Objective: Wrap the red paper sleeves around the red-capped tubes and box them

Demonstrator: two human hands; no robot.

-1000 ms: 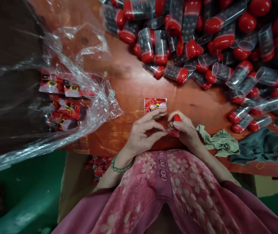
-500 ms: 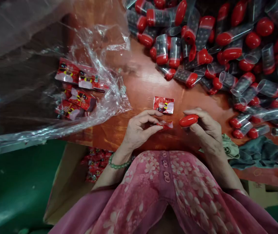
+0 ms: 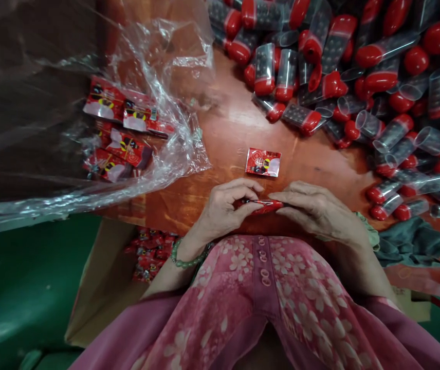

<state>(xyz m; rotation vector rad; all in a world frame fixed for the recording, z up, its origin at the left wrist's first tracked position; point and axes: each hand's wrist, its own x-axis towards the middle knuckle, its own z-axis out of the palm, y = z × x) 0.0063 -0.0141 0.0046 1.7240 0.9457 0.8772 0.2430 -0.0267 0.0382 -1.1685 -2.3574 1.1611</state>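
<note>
My left hand [image 3: 227, 205], a green bead bracelet at its wrist, pinches a small red printed sleeve [image 3: 251, 206] between thumb and fingers. My right hand [image 3: 316, 210] is closed around a clear tube with a red cap; its red end [image 3: 270, 205] meets the mouth of the sleeve. My fingers cover most of the tube, and I cannot tell how deep it sits in the sleeve. Just beyond my fingertips a flat red printed sleeve [image 3: 263, 162] lies on the orange-brown table [image 3: 220, 128].
Many clear tubes with red caps and dark beads [image 3: 305, 119] are heaped at the upper right. A clear plastic bag [image 3: 166, 97] with several red packets [image 3: 106, 100] spreads over the left. Below the table edge stands a cardboard box [image 3: 92, 288] of red packets. Dark cloth [image 3: 413, 241] lies at right.
My right hand has brought the red-capped tube leftward to the sleeve in my left hand. The two were apart before and now meet.
</note>
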